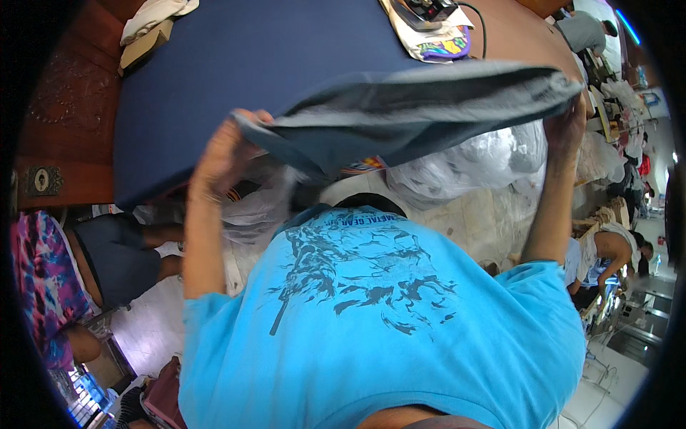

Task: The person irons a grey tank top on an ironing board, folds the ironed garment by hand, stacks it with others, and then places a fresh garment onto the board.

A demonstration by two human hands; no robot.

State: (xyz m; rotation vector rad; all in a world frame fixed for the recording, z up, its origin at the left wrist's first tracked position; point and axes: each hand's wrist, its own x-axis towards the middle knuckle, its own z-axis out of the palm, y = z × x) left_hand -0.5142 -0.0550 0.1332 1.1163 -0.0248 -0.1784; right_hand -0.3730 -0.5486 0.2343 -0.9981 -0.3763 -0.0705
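As the head view shows, a grey garment [421, 114] is held up by its 2 ends, across the near edge of a navy-covered table [236, 64]. The left hand [230, 146] is closed on 1 end, fingers curled over the cloth; the right hand [567, 127] is closed on the other, its fingers partly shaded. Motion blur leaves the garment's exact type uncertain. Judged by its position, handling is partway: the cloth is lifted and opened out but not laid down. A clothes iron [431, 10] rests apart, in neither hand. Writing: dark lettering crosses the wearer's bright-blue T-shirt [379, 350], beside a dark print; no label is discernible on the garment.
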